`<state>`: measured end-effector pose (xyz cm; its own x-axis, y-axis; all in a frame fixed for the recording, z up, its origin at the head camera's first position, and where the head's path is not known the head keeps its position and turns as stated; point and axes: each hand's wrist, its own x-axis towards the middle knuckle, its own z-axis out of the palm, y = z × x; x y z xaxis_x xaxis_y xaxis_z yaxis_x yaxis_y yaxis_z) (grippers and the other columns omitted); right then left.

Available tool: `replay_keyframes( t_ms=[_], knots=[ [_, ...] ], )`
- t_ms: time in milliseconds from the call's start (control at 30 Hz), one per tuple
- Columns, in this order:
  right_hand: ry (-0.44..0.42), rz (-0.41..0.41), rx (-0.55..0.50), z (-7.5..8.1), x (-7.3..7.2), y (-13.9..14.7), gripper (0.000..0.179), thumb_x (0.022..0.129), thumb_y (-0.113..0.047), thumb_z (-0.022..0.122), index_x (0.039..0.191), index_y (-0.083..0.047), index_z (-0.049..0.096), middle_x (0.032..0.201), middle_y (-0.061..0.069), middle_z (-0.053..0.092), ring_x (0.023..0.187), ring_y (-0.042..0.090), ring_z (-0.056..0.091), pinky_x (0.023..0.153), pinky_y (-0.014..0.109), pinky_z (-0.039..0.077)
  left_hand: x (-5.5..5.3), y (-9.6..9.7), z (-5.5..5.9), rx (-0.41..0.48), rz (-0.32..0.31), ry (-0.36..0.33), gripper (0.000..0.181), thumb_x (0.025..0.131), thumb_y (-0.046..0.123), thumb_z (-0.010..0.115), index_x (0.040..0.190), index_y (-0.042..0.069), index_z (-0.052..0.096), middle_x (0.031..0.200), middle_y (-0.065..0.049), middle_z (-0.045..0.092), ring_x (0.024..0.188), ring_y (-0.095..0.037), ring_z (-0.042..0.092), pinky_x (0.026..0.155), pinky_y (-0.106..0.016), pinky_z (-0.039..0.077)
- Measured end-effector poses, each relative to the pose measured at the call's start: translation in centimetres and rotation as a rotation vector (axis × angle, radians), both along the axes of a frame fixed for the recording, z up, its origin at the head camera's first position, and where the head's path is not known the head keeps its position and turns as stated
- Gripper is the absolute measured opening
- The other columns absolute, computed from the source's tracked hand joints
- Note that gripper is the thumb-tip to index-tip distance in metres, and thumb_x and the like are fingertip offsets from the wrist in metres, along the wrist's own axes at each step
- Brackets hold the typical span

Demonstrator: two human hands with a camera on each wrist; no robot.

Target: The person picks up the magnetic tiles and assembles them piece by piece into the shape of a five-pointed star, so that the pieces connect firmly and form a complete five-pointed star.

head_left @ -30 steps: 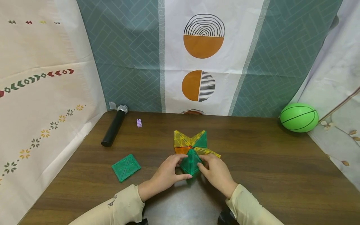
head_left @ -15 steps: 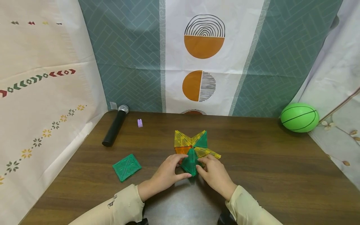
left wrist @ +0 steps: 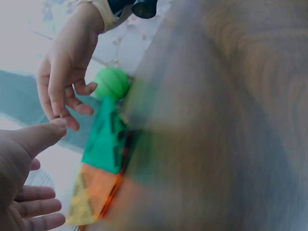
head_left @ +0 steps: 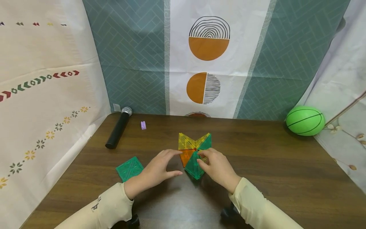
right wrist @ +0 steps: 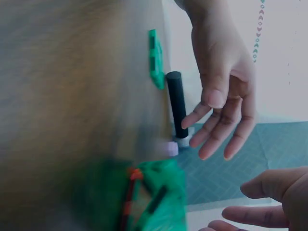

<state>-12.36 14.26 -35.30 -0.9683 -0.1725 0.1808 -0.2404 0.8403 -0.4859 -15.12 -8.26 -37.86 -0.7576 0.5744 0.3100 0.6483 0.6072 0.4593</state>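
Observation:
A star-like build of translucent magnetic tiles stands mid-table in the head view. It has a green front point [head_left: 193,167], an orange tile [head_left: 186,156] on the left, yellow tiles [head_left: 185,143] behind and a green tile [head_left: 206,144] at back right. My left hand [head_left: 155,170] is apart from the build on its left, thumb and fingers spread. My right hand [head_left: 219,166] is close over the build's right side, hiding part of it. In the right wrist view, the right hand [right wrist: 279,202] has its thumb and fingers apart with nothing between them.
Two green triangular tiles [head_left: 128,168] lie flat together as a square at left, partly behind the left hand. A black microphone [head_left: 118,132] and a small purple brick [head_left: 143,125] lie farther back. A green ball [head_left: 305,121] rests at the back right corner.
My left hand has let go of the green front point and moved left. The right hand has shifted slightly up over the build, off the green tile's side.

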Motion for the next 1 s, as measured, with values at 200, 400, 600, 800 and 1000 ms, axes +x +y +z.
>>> replay_keyframes(
  t_ms=[200, 400, 600, 800, 1000],
  knots=[
    [-0.026, 0.074, -0.028, 1.4, -1.1, -1.8, 0.028, 0.09, -0.022, 0.067, 0.114, -0.009, 0.069, 0.102, 0.004, 0.066, 0.065, 0.007, 0.052, 0.059, 0.022, 0.046, -0.5, -3.3, 0.5, -0.007, 0.006, -0.02, 0.065, 0.077, 0.032, 0.08, 0.133, 0.011, 0.054, 0.13, -0.003, 0.06, 0.122, -0.024, 0.054, 0.099, -0.045, 0.048],
    [-0.056, 0.148, -0.073, 1.8, -1.9, -3.8, 0.028, 0.091, -0.021, 0.065, 0.116, -0.008, 0.068, 0.107, 0.006, 0.066, 0.076, 0.011, 0.063, 0.069, 0.026, 0.053, -1.4, -6.6, 0.4, -0.045, 0.016, -0.031, 0.068, 0.075, 0.034, 0.081, 0.134, 0.014, 0.053, 0.131, -0.003, 0.058, 0.123, -0.027, 0.053, 0.098, -0.048, 0.048],
    [-0.055, 0.231, -0.102, 1.5, -2.4, -6.1, 0.028, 0.092, -0.023, 0.065, 0.116, -0.009, 0.067, 0.105, 0.008, 0.066, 0.083, 0.015, 0.063, 0.073, 0.026, 0.052, -1.9, -9.8, 0.1, -0.104, 0.065, -0.057, 0.069, 0.074, 0.034, 0.082, 0.133, 0.013, 0.054, 0.131, -0.007, 0.058, 0.121, -0.031, 0.054, 0.096, -0.051, 0.049],
    [-0.098, 0.254, -0.135, 0.6, -2.9, -8.0, 0.027, 0.092, -0.024, 0.065, 0.115, -0.01, 0.068, 0.107, 0.007, 0.067, 0.086, 0.015, 0.065, 0.074, 0.024, 0.053, -2.2, -11.9, -0.6, -0.132, 0.069, -0.076, 0.075, 0.073, 0.036, 0.083, 0.136, 0.013, 0.051, 0.131, -0.01, 0.057, 0.121, -0.033, 0.053, 0.095, -0.053, 0.049],
    [-0.143, 0.271, -0.197, -1.0, -3.6, -9.2, 0.028, 0.092, -0.022, 0.065, 0.116, -0.008, 0.068, 0.104, 0.005, 0.067, 0.084, 0.014, 0.063, 0.073, 0.021, 0.052, -2.4, -13.6, -0.9, -0.136, 0.039, -0.129, 0.083, 0.071, 0.04, 0.083, 0.14, 0.012, 0.047, 0.133, -0.011, 0.054, 0.121, -0.033, 0.051, 0.094, -0.053, 0.048]
  ],
)
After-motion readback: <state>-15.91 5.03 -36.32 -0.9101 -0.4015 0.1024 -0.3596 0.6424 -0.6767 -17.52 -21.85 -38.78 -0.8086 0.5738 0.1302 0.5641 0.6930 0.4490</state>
